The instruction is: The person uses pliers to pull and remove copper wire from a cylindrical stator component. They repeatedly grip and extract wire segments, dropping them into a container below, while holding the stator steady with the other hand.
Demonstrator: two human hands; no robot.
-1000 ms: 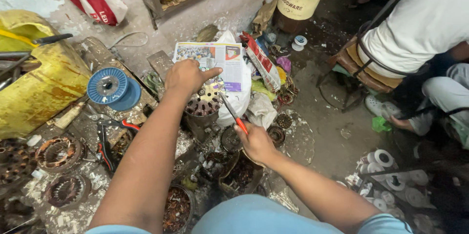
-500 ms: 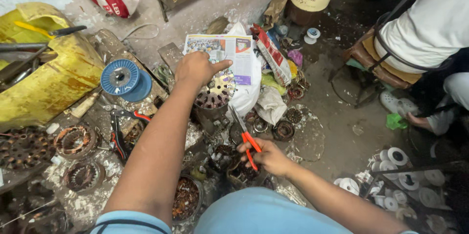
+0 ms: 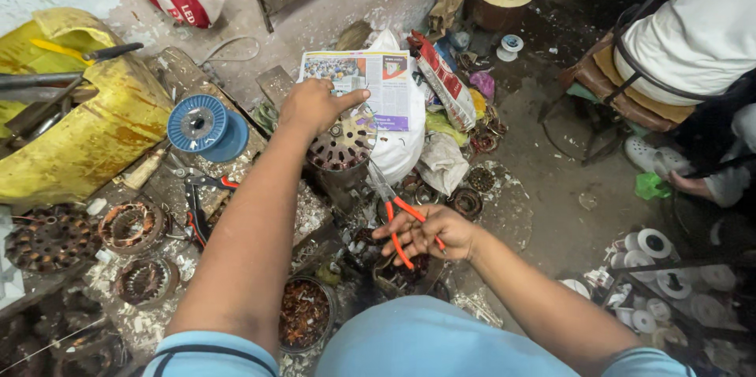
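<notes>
Gripping orange-handled pliers (image 3: 398, 212), folded newspaper (image 3: 378, 82) beyond

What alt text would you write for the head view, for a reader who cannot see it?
Seen from above, a person's left hand rests on a perforated metal motor part while the right hand holds orange-handled pliers. Around them lie a newspaper, a blue spool and copper windings.

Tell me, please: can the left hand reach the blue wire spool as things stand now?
Probably yes. The left hand rests on the round motor part, and the blue spool lies just to its left with nothing standing between them.
</notes>
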